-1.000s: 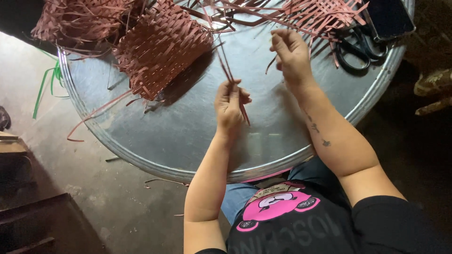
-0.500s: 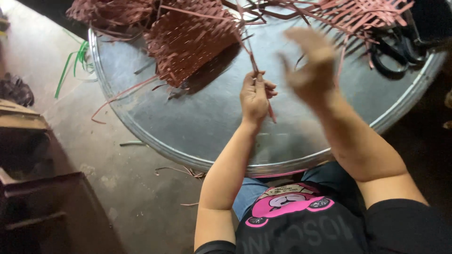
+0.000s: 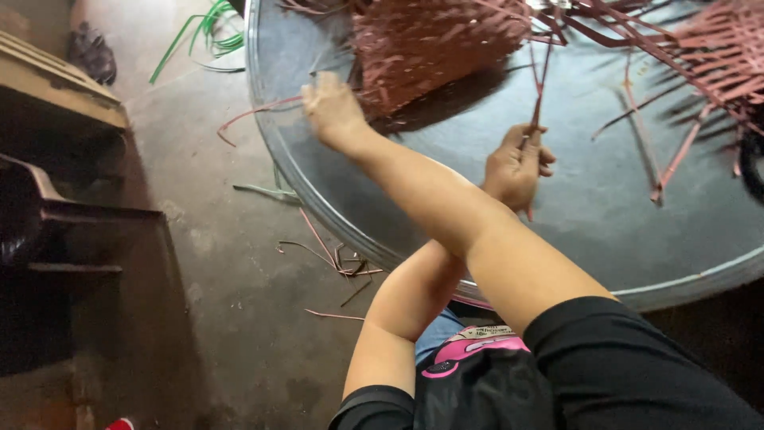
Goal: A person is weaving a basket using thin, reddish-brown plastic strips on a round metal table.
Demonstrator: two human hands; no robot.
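Reddish-brown plastic strips (image 3: 539, 87), thin and long, stand upright in my left hand (image 3: 516, 166), whose fingers are clenched around their lower ends; the strip tips poke out just below the fist. I note that this hand sits over the round grey metal table (image 3: 573, 215), near its middle, with the forearm running back under my other arm.

My right arm crosses over the left and reaches to the far left edge of the table. The right hand (image 3: 333, 110) lies at the near corner of the partly woven reddish-brown basket (image 3: 434, 44), which rests tilted on the tabletop. The hand is blurred; I cannot tell whether its fingers grasp the weave or merely touch it.

Loose strips of the same colour (image 3: 660, 151) lie scattered across the right side of the table, and a further woven piece (image 3: 728, 48) sits at the upper right.

On the concrete floor (image 3: 231, 263), left of the table, I record cut strip scraps (image 3: 334, 259) and a bundle of green strips (image 3: 203, 32). A dark wooden bench (image 3: 60, 87) stands at the far left.
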